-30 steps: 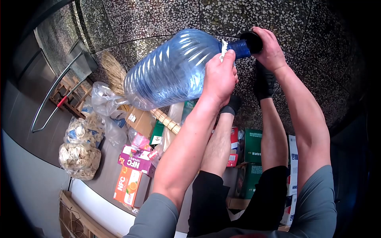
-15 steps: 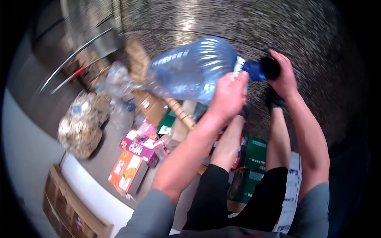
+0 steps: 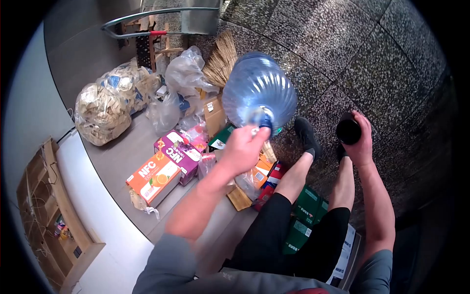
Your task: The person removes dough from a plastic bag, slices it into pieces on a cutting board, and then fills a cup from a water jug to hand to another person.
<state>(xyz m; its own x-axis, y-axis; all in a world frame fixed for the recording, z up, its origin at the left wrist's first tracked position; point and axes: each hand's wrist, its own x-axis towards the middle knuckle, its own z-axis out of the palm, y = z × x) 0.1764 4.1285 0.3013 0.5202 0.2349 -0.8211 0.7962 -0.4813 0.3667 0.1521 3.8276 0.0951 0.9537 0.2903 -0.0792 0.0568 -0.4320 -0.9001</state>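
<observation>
My left hand point(image 3: 243, 149) is wrapped round the neck of a big clear-blue water jug point(image 3: 259, 81). The jug is tilted with its ribbed body pointing away from me, and its blue neck shows just above my fingers. Off to the right, my right hand point(image 3: 361, 142) grips a dark cup point(image 3: 348, 131). Its round black opening faces up toward me, and what is inside is too dark to make out. Cup and jug are well apart.
Stuffed plastic bags point(image 3: 103, 115), a straw broom point(image 3: 221, 59), an orange juice carton point(image 3: 154, 177) and a purple carton point(image 3: 178, 152) crowd the left. Green boxes point(image 3: 306, 206) stand by my legs. A metal-handled cart point(image 3: 200, 19) is at the top; speckled tiles point(image 3: 391, 63) cover the floor.
The jug's neck has come away from the cup. My left hand has moved left and down with the jug, and my right hand has lowered with the cup.
</observation>
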